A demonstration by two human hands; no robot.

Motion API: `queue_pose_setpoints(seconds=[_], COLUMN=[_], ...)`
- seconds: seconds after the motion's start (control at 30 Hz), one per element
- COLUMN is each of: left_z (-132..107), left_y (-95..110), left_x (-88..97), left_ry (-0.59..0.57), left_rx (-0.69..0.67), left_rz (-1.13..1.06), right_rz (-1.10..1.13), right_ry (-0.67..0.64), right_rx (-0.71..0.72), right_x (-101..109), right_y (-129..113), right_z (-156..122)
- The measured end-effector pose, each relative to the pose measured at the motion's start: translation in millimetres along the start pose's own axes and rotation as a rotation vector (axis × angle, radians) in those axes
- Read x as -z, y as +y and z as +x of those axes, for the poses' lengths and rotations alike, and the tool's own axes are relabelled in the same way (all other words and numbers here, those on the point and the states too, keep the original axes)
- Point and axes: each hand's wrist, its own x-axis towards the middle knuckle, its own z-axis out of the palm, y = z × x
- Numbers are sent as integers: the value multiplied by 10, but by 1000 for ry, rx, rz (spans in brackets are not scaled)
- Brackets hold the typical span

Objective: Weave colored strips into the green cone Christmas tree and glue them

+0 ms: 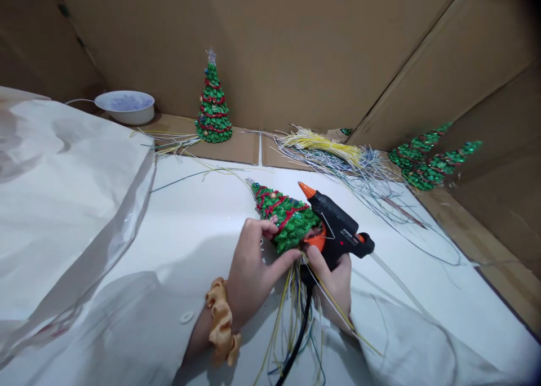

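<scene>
A small green Christmas tree (291,220) with red garlands lies tilted in front of me, its tip toward the upper left. My left hand (257,267) is closed on the tree near its base, with an orange scrunchie (222,321) on the wrist. My right hand (336,284) is wrapped round a black and orange hot glue gun (338,220), whose orange nozzle points up and left. Its thumb presses near the tree's base, beside the left thumb. Thin yellow, white and green wires (287,313) hang from the base. The glue gun's trigger is partly hidden.
Another decorated tree (214,107) stands at the back. A bundle of wires (329,146) lies right of it, and two green trees (435,158) lean at the far right. A white bowl (131,115) sits back left. Cardboard walls (262,48) enclose the white table (190,205).
</scene>
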Motion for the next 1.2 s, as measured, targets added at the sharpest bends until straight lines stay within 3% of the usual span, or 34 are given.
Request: queue_pose_setpoints(seconds=[0.17,0.37,0.6,1.2], left_z=[31,15,-2,-34], left_y=[9,3,19,20], left_x=[-17,-24,-52,-63], left_ry=[12,15,28,29], left_rx=[-33,-23,23,145], left_rz=[3,3,-14,-101], right_rz=[-162,-155,-195,-80], right_ry=[-99,-210,-175,-185], right_rx=[59,119,208,144], right_x=[-7,-63,-115,-209], right_y=[-138,-215,-234,-256], right_z=[18,29,42,91])
